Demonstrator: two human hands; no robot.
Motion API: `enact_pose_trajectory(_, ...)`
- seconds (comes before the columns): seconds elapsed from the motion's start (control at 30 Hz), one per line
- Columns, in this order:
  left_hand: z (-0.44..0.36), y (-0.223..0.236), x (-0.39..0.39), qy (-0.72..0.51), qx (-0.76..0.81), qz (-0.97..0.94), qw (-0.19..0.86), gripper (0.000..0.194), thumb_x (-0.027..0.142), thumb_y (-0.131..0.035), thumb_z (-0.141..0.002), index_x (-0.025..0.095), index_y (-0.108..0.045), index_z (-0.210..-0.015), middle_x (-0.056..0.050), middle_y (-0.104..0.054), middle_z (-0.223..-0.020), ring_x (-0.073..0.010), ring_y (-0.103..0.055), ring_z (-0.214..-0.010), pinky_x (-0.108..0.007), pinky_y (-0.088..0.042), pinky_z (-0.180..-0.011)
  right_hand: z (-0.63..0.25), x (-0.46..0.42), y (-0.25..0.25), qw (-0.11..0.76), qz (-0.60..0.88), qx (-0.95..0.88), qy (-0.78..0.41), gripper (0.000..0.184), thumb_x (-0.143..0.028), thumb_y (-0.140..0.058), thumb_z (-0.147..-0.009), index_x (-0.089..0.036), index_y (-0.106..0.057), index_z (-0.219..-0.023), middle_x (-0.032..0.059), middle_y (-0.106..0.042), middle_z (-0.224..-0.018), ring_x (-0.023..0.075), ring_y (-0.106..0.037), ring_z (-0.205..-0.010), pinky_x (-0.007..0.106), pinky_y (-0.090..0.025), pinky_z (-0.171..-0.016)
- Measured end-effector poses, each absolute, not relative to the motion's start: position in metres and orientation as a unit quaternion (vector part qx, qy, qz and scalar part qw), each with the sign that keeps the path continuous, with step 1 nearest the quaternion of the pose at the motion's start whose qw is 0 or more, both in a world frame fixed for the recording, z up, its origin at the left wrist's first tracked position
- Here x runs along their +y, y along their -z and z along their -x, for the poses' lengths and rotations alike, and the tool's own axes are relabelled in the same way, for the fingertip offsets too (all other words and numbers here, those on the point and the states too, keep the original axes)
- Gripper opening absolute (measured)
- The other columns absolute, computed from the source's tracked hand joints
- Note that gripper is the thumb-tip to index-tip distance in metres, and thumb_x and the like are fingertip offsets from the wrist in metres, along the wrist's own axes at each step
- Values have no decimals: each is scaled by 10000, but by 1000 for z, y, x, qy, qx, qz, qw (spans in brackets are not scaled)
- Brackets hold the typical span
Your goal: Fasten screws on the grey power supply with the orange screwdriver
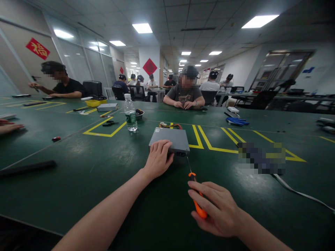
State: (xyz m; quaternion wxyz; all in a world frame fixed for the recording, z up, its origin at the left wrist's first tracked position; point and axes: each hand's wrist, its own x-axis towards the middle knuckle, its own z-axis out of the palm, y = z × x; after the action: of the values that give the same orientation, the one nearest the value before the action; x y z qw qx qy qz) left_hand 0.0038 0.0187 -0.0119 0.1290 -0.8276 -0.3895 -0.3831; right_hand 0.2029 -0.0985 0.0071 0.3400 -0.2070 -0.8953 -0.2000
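Observation:
A grey metal computer power supply (174,136) lies flat on the green table, its coloured cables (171,126) coming out at the far side. My left hand (159,157) grips its near left part, fingers on top and the thumb at the near face. In my right hand (218,207) is a screwdriver (200,208) with an orange and black handle. Its tip is at the near right corner of the power supply, beside the socket; whether it sits in a screw is too small to tell.
A water bottle (130,113) stands left of the power supply, with a small bowl (139,114) behind it. Blue gloves (237,121) and a blurred dark object (261,158) with a white cable lie right. A black bar (27,169) is at left. A person (184,92) sits opposite.

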Motion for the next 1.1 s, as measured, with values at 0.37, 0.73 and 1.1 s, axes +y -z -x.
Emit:
enact_pose_trajectory(0.37, 1, 11, 19, 380, -365, 839, 134, 231, 224, -474, -854, 197, -515, -1080, -71, -557, -1085, -216, -466, -1013, -377, -345, -878, -200, -101, -10, 325, 233, -897, 187, 237, -277, -485, -862, -137, -565, -1036, 154, -633, -991, 184, -622, -807, 308, -523, -666)
enact_pose_trajectory(0.73, 4, 8, 16, 393, -362, 838, 114, 222, 187, -471, -848, 204, -546, -1056, -50, -585, -1056, -198, -482, -1009, -366, -347, -883, -211, -104, -9, 327, 253, -901, 134, 336, -288, -415, -880, -119, -489, -1160, 186, -565, -1133, 231, -584, -984, 342, -516, -738)
enact_pose_trajectory(1.1, 2, 5, 14, 395, -373, 835, 86, 239, 184, -473, -835, 217, -551, -1058, -53, -582, -1050, -205, -479, -1001, -377, -358, -870, -205, -105, -9, 285, 266, -913, 122, 364, -367, -428, -883, -150, -489, -1168, 177, -579, -1134, 235, -604, -938, 355, -509, -724)
